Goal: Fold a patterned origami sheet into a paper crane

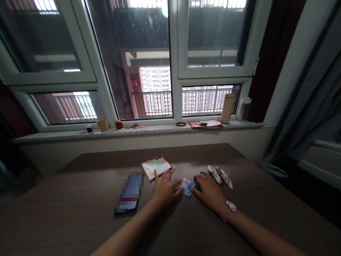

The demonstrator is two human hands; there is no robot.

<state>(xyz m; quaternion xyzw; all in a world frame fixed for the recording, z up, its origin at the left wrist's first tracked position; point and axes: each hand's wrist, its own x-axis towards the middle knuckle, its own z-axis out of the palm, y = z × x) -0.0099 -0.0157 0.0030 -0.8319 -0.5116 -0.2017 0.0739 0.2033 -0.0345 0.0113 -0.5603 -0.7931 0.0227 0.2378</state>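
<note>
A small folded piece of printed paper [187, 187], blue, white and red, lies on the dark brown table [80, 199]. My left hand [164, 190] pinches its left edge between thumb and fingers. My right hand [209, 190] presses on its right edge with the fingertips, and a band with a small patterned charm sits on that wrist. Just right of my right hand lie folded paper cranes [220, 176] in the same printed paper. A flat printed leaflet [156, 167] lies just beyond my left hand.
A phone [129, 193] lies on the table left of my left arm. The stone windowsill [160, 131] behind the table carries small cups, a red pot, a bracelet, papers, a tall beige bottle [227, 108] and a grey jar. Grey curtains hang at right.
</note>
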